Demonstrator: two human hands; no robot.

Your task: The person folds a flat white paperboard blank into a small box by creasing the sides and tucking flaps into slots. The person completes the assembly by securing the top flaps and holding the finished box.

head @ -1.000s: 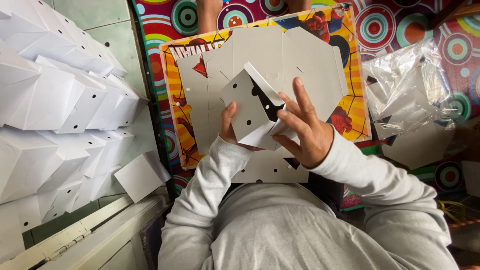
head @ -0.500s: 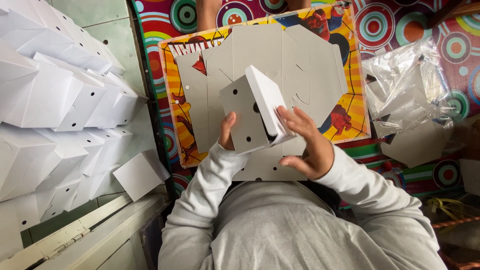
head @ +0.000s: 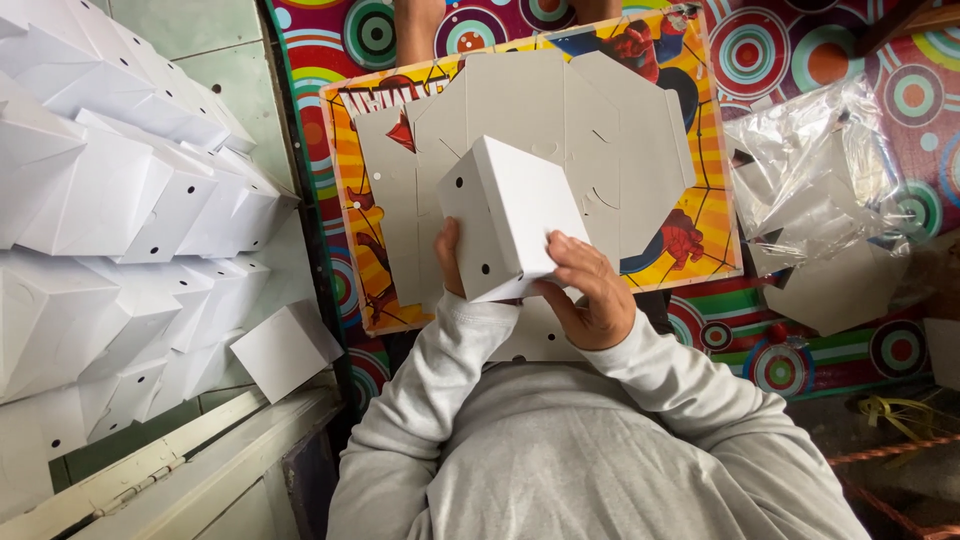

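Above the flat grey blanks [head: 560, 110], we hold the white box [head: 505, 215] clasped between left hand [head: 450, 260] and right hand [head: 590, 300]; press edges square, don't crush.

1. The folded box [head: 512, 215] I'm holding is plain white, with small black dots down its grey side.
2. Under it, the flat cardboard sheets [head: 545, 110] are dull grey.
3. My board [head: 700, 250] is bright yellow and orange, crossed by black web lines, with red-and-blue figures.
4. The mat [head: 800, 55] swirls with red, green and white rings on maroon.
5. My sleeves [head: 440, 390] are pale grey.
6. The stacked boxes [head: 110, 200] on my left are all white, dotted black.
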